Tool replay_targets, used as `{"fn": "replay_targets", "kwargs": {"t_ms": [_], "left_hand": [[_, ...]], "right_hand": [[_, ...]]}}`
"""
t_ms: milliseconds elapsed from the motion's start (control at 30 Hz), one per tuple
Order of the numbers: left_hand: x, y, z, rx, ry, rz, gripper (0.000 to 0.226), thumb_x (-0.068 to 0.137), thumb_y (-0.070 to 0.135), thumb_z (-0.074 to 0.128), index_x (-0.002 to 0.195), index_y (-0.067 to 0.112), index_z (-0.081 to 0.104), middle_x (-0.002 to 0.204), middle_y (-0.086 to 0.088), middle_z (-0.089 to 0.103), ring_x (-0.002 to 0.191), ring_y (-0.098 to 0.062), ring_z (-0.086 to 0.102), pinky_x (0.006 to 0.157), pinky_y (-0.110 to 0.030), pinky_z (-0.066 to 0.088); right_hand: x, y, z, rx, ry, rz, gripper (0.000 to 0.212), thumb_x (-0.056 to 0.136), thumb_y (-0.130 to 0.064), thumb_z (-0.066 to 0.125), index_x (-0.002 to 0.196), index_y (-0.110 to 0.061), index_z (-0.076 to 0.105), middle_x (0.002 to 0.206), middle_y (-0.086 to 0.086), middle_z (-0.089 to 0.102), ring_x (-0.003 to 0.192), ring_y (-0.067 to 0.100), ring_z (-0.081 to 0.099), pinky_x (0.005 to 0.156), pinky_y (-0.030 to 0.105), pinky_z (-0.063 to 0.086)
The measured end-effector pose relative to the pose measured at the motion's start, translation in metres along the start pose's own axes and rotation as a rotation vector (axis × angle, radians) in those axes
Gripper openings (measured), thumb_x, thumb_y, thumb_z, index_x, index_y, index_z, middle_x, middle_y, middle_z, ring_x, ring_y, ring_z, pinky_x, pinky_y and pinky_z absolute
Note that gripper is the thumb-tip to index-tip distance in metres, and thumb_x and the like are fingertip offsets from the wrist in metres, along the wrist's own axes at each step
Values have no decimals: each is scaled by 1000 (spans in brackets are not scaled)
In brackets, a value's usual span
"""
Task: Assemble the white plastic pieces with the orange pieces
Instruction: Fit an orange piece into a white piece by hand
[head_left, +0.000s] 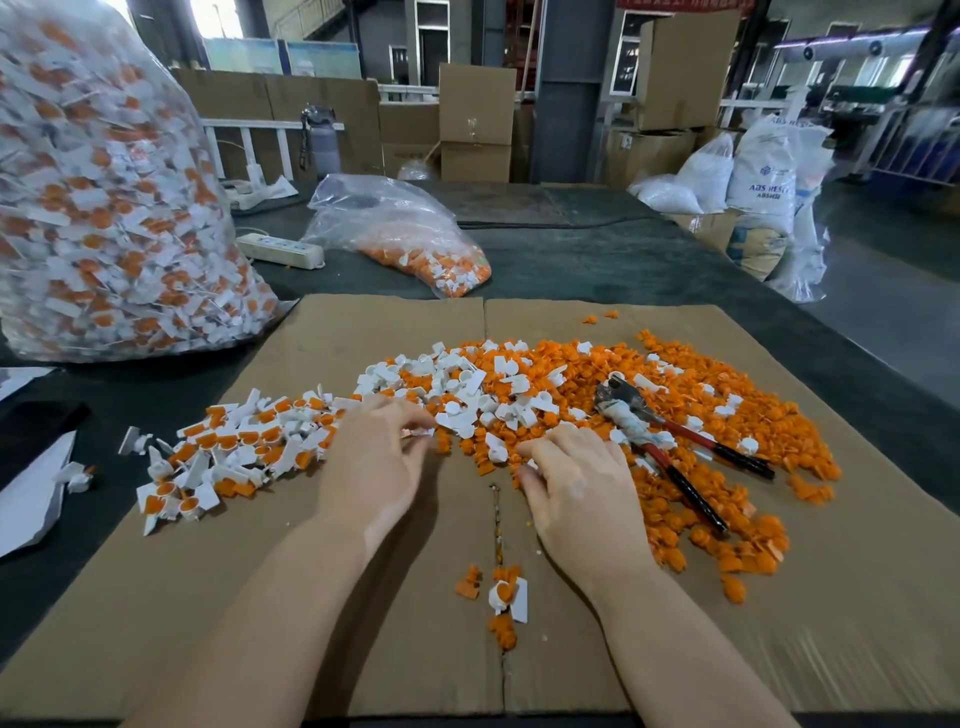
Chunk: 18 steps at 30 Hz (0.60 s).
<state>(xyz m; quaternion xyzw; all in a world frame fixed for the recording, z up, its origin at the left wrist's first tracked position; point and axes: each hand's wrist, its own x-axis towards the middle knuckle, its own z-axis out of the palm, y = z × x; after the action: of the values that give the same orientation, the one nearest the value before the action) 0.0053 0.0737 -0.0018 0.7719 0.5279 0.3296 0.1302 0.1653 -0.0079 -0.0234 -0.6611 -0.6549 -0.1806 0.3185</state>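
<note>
Cardboard sheet (363, 332), flattened on a dark table (597, 260), served as the work surface and carried all loose parts. Behind the sheet's left corner stood a large clear bag (104, 197) packed with assembled white-and-orange pieces; behind the sheet's middle lay a smaller clear bag (400, 234), slumped open, with orange and white parts in its lower end. A white power strip (280, 250) lay between the two bags.

On the sheet, orange pieces (727, 415) spread across the right half, white plastic pieces (457, 384) were heaped at centre, and assembled pieces (234, 452) lay in a pile toward the left edge. Pliers (670, 441) with red-and-black handles rested on the orange heap, jaws toward the sheet's far edge, handles toward its near right, long axis diagonal. One assembled piece (509, 597) lay apart near the sheet's front fold, its white tab pointing roughly along the fold.

The left hand (374, 467) reached the near edge of the white heap, fingertips drawn together on a small part (motion blur obscured which). The right hand (576, 493) lay palm-down at the edge of the orange heap, fingers curled into the parts; whether they held one could not be told.
</note>
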Motion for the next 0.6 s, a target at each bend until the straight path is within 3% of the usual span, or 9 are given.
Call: {"fn": "replay_targets", "kwargs": {"t_ms": [133, 233, 333, 433, 600], "left_hand": [[0, 23, 25, -64, -91, 89, 26, 92, 20, 58, 117, 21, 64, 107, 5, 56, 99, -10, 50, 86, -16, 34], [2, 33, 38, -61, -107, 75, 27, 92, 24, 58, 118, 20, 63, 105, 5, 53, 98, -9, 49, 81, -14, 33], [2, 35, 42, -88, -124, 57, 16, 88, 22, 63, 104, 21, 66, 96, 10, 46, 87, -4, 45, 75, -9, 31], [-3, 33, 41, -174, -115, 42, 10, 86, 16, 66, 85, 24, 60, 88, 10, 53, 79, -2, 46, 66, -4, 35], [-11, 29, 40, -287, -68, 42, 21, 86, 14, 65, 105, 22, 69, 88, 13, 56, 80, 0, 49, 73, 2, 33]], "right_hand": [[1, -3, 0, -121, -53, -22, 17, 72, -29, 79, 78, -16, 70, 77, 1, 62, 72, 22, 59, 64, 35, 45], [1, -2, 1, -148, -56, -12, 17, 68, -21, 82, 73, -16, 67, 74, 1, 60, 70, 22, 58, 62, 35, 46], [1, -2, 2, -136, -60, -2, 21, 65, -13, 83, 71, -14, 63, 73, 2, 60, 69, 22, 58, 61, 36, 47], [0, -2, 2, -82, -52, 32, 21, 68, -9, 81, 73, -14, 62, 73, 1, 59, 68, 21, 57, 62, 34, 44], [-1, 4, 1, 175, -3, 177, 7, 85, -10, 65, 82, -13, 60, 74, -2, 61, 71, 18, 56, 74, 31, 33]]}}
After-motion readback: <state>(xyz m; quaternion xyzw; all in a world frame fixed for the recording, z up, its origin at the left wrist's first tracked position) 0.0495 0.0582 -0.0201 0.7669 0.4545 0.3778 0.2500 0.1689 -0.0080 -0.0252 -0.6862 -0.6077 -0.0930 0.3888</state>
